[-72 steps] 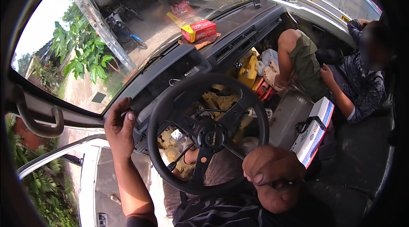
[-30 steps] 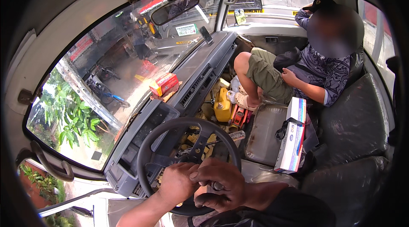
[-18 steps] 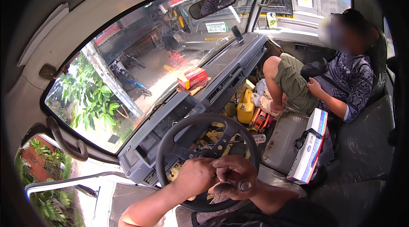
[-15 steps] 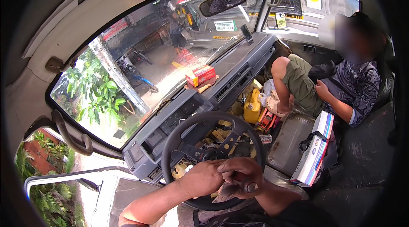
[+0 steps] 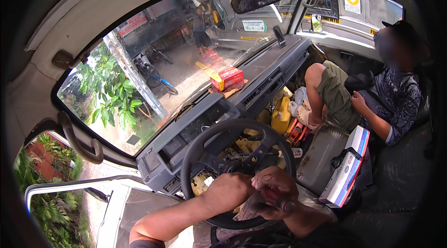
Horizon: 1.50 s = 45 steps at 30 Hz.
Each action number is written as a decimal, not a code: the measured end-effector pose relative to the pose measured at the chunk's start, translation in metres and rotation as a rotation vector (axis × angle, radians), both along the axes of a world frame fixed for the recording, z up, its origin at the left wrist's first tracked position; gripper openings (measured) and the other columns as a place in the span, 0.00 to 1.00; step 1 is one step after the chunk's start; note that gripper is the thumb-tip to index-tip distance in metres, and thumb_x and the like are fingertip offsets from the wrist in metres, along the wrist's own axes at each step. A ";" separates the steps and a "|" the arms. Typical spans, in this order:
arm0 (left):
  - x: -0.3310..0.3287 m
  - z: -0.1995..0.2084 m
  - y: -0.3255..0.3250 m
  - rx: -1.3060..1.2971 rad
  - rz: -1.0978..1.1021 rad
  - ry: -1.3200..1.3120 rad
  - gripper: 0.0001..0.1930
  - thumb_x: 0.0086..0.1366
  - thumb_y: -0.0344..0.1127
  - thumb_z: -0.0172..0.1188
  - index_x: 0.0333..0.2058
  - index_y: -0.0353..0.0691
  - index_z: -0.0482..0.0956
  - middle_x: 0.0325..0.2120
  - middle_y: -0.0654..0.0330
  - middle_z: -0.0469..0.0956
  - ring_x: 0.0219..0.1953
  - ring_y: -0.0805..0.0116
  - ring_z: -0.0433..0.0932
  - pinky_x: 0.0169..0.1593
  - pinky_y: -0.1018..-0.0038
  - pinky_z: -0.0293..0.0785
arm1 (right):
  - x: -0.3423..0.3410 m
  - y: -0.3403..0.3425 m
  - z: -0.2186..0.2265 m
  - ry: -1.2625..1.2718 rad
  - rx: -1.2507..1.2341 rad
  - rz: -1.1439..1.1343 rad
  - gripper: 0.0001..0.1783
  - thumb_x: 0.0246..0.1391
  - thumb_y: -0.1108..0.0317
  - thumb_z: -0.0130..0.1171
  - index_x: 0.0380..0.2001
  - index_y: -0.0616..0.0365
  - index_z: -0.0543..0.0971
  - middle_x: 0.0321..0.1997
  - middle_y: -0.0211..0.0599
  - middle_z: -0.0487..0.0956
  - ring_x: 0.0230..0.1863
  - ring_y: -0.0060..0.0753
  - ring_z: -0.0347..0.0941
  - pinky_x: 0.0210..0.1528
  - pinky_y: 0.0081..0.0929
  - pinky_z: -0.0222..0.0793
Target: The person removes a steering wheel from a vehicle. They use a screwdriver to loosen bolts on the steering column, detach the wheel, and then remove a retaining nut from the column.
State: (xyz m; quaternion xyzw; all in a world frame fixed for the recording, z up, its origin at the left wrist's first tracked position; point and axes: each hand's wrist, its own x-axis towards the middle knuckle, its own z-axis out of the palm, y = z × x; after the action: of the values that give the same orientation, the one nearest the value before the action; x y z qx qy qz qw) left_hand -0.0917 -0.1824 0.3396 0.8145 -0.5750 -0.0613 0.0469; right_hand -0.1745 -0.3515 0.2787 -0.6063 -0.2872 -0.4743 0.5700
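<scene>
Both of my hands meet in front of the near part of the black steering wheel [image 5: 187,166]. My left hand [image 5: 231,189] is closed, its back toward me and its fingers tucked out of sight. Close against it, my right hand [image 5: 275,191] has curled fingers, with the thumb lower down. A dark reddish patch shows between those right fingers, too shadowed to name. Whatever either hand holds is hidden. Below the wheel lie exposed wiring and yellowish parts [image 5: 200,184].
A red and yellow box [image 5: 227,78] sits on the dashboard [image 5: 260,57]. To the right, a long white-and-blue box [image 5: 345,169] lies by the seat, near a seated person [image 5: 396,90]. A yellow jug [image 5: 281,115] stands in the footwell. At left the door [image 5: 116,215] hangs open.
The whole view has shifted slightly, so the cab appears farther right. My right fingers have changed their curl beside the left hand, and the seated person's head has turned.
</scene>
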 end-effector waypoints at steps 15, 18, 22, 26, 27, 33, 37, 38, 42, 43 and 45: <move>0.003 0.006 -0.002 -0.116 0.008 -0.045 0.16 0.61 0.36 0.69 0.48 0.43 0.85 0.47 0.56 0.85 0.48 0.51 0.87 0.46 0.59 0.86 | -0.008 0.002 -0.012 -0.030 0.075 0.060 0.36 0.51 0.66 0.86 0.59 0.55 0.75 0.45 0.43 0.83 0.45 0.43 0.85 0.46 0.40 0.83; 0.010 0.011 0.000 -0.106 0.002 -0.063 0.28 0.62 0.36 0.71 0.62 0.43 0.83 0.67 0.49 0.76 0.69 0.44 0.75 0.69 0.55 0.77 | -0.013 0.001 -0.010 0.028 0.037 0.112 0.28 0.62 0.64 0.75 0.59 0.59 0.74 0.45 0.46 0.79 0.47 0.41 0.81 0.52 0.47 0.83; 0.021 0.008 -0.002 -0.046 0.009 -0.009 0.28 0.61 0.37 0.74 0.62 0.45 0.85 0.67 0.46 0.76 0.73 0.43 0.71 0.75 0.46 0.67 | -0.012 0.006 0.000 0.062 0.266 0.306 0.23 0.67 0.61 0.68 0.56 0.59 0.72 0.45 0.47 0.76 0.45 0.42 0.77 0.60 0.55 0.78; 0.020 0.004 -0.007 -0.206 -0.165 -0.020 0.12 0.64 0.36 0.70 0.46 0.43 0.90 0.51 0.49 0.85 0.60 0.50 0.82 0.63 0.56 0.79 | -0.006 -0.003 0.013 0.043 0.150 0.367 0.29 0.65 0.53 0.73 0.57 0.57 0.72 0.52 0.47 0.77 0.51 0.48 0.80 0.63 0.57 0.77; 0.019 0.005 -0.006 -0.105 -0.156 0.026 0.11 0.64 0.36 0.70 0.44 0.42 0.89 0.46 0.50 0.86 0.55 0.50 0.85 0.59 0.57 0.81 | -0.005 -0.009 0.015 0.034 0.108 0.379 0.30 0.63 0.52 0.75 0.58 0.57 0.72 0.53 0.47 0.77 0.53 0.49 0.80 0.63 0.55 0.77; 0.015 0.016 -0.008 -0.101 -0.114 -0.024 0.08 0.63 0.35 0.68 0.38 0.39 0.86 0.34 0.56 0.87 0.37 0.52 0.89 0.43 0.59 0.86 | -0.012 -0.017 0.014 0.055 -0.001 0.152 0.26 0.59 0.64 0.81 0.55 0.53 0.78 0.53 0.45 0.82 0.56 0.49 0.82 0.58 0.45 0.80; 0.009 0.014 -0.018 -0.311 -0.128 -0.005 0.09 0.63 0.35 0.68 0.40 0.39 0.85 0.35 0.54 0.87 0.38 0.50 0.89 0.45 0.59 0.87 | -0.011 -0.015 0.009 -0.014 -0.024 0.211 0.28 0.59 0.64 0.81 0.58 0.54 0.78 0.55 0.46 0.82 0.55 0.50 0.84 0.60 0.48 0.80; 0.007 0.013 -0.020 -0.376 -0.146 0.057 0.09 0.64 0.35 0.67 0.41 0.39 0.84 0.35 0.53 0.86 0.39 0.49 0.89 0.45 0.59 0.87 | -0.012 -0.017 0.009 0.004 -0.042 0.234 0.29 0.60 0.63 0.81 0.59 0.56 0.78 0.56 0.47 0.82 0.58 0.50 0.83 0.62 0.51 0.78; 0.008 0.017 -0.011 0.127 -0.047 0.045 0.08 0.62 0.36 0.68 0.39 0.41 0.84 0.32 0.51 0.85 0.37 0.47 0.88 0.40 0.55 0.87 | -0.017 -0.023 0.016 0.131 -0.105 0.122 0.30 0.60 0.61 0.81 0.61 0.59 0.80 0.62 0.51 0.80 0.62 0.50 0.81 0.63 0.49 0.78; 0.010 0.016 -0.010 0.001 -0.091 0.017 0.09 0.62 0.36 0.69 0.38 0.41 0.84 0.31 0.51 0.85 0.37 0.46 0.88 0.39 0.55 0.86 | -0.018 -0.022 0.017 0.115 -0.089 0.131 0.31 0.59 0.62 0.81 0.61 0.59 0.80 0.61 0.50 0.80 0.60 0.50 0.82 0.62 0.48 0.79; 0.014 0.013 -0.011 -0.126 -0.112 -0.019 0.09 0.61 0.38 0.70 0.37 0.41 0.84 0.30 0.51 0.84 0.36 0.46 0.87 0.39 0.54 0.86 | -0.016 -0.017 0.018 0.069 -0.023 0.149 0.32 0.57 0.64 0.83 0.61 0.58 0.80 0.59 0.49 0.80 0.58 0.49 0.82 0.59 0.46 0.80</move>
State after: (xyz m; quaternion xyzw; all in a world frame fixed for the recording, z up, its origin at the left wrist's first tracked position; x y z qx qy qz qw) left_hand -0.0779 -0.1931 0.3524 0.7770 -0.6228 -0.0198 0.0892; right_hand -0.1901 -0.3689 0.2966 -0.6056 -0.3171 -0.4062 0.6064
